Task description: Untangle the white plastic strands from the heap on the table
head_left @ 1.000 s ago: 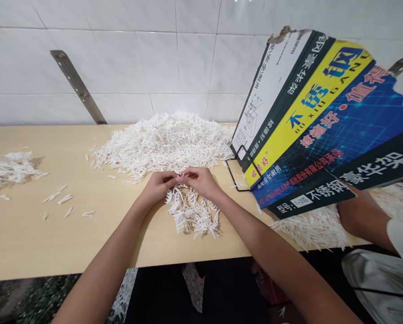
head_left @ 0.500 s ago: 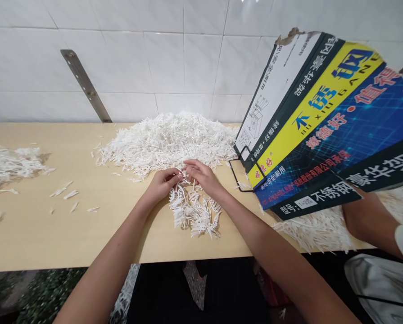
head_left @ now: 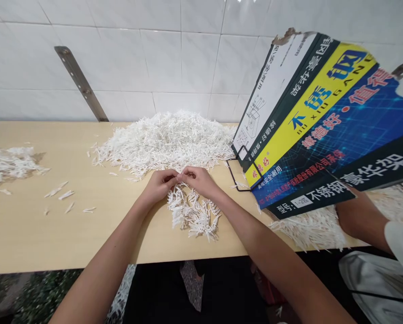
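Observation:
My left hand [head_left: 158, 185] and my right hand [head_left: 200, 182] meet fingertip to fingertip above the board. Both are closed in a pinch on a thin white sprig, mostly hidden by the fingers. Just below them lies a small loose heap of white branched sprigs [head_left: 196, 216], its upper edge touching the hands. Behind my hands spreads a large pile of the same white sprigs [head_left: 174, 139], up against the tiled wall.
A printed cardboard sheet [head_left: 309, 130] leans at the right, near a black wire frame [head_left: 239, 175]. Beyond it are another person's arm [head_left: 363, 220] and more sprigs [head_left: 312, 227]. Another sprig pile [head_left: 8, 162] lies left on the wooden table [head_left: 96, 238]. A metal bracket [head_left: 81, 83] is on the wall.
My right hand's fingers, spread apart before, have closed in against my left fingertips. The heap below looks much the same. The whole view has shifted slightly.

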A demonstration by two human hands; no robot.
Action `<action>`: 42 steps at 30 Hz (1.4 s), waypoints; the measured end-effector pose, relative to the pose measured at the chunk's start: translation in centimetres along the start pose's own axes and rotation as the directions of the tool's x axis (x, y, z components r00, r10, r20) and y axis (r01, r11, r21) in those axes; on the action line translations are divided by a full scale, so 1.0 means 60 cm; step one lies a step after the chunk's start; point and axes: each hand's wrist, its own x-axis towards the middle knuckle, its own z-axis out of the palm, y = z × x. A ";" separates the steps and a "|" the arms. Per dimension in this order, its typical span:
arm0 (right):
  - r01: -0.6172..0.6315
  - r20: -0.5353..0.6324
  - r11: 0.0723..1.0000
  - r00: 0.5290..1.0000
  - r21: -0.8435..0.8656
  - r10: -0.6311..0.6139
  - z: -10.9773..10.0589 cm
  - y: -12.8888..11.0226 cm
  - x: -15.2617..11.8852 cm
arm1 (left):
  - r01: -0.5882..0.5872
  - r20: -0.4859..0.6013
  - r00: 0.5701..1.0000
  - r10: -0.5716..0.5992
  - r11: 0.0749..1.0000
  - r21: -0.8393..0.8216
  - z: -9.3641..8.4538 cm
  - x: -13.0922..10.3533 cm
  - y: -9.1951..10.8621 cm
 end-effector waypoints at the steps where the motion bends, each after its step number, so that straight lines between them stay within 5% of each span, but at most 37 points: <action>1: 0.007 -0.019 1.000 1.000 -0.010 -0.007 0.002 0.002 0.001 | -0.008 0.009 1.000 0.008 1.000 0.025 0.001 0.001 0.000; 3: -0.003 -0.153 1.000 0.988 0.024 0.006 0.000 0.012 0.007 | -0.022 0.032 0.999 0.021 0.998 0.054 0.003 0.002 0.000; 7: -0.041 -0.477 0.971 0.865 0.237 0.153 -0.009 0.033 0.021 | -0.032 0.028 0.999 0.032 0.999 0.021 0.006 0.002 -0.006; 12: -0.010 -0.266 0.992 0.963 0.123 0.042 -0.002 0.019 0.017 | 0.059 -0.171 0.980 -0.099 0.972 -0.228 0.002 0.003 -0.011; 15: 0.017 -0.181 0.996 0.984 0.087 -0.001 0.001 0.006 0.010 | 0.121 -0.104 0.979 -0.177 0.907 -0.402 -0.002 0.009 -0.009; 20: 0.026 -0.064 0.995 0.998 0.092 -0.020 -0.003 0.004 0.007 | 0.117 0.060 0.992 -0.110 0.986 -0.119 -0.005 0.009 0.003; 26: 0.020 -0.349 0.980 0.936 0.197 0.051 -0.008 0.027 0.015 | 0.155 0.180 0.974 -0.135 0.983 -0.101 -0.004 0.004 0.012; 33: 0.063 -0.474 0.946 0.875 0.319 0.102 -0.005 0.031 0.009 | 0.184 0.199 0.968 -0.152 0.970 -0.156 -0.007 0.010 0.002; 38: 0.150 -0.626 0.837 0.734 0.527 0.262 -0.030 0.033 0.017 | 0.111 0.383 0.922 -0.062 0.988 -0.109 -0.013 0.011 0.002; 40: 0.130 -0.614 0.869 0.757 0.477 0.223 -0.033 0.033 0.018 | 0.104 0.365 0.929 -0.056 0.988 -0.111 -0.014 0.007 0.003; 42: 0.078 -0.526 0.963 0.847 0.259 0.072 -0.026 0.028 0.015 | 0.126 0.286 0.955 -0.084 0.983 -0.132 -0.013 0.003 0.005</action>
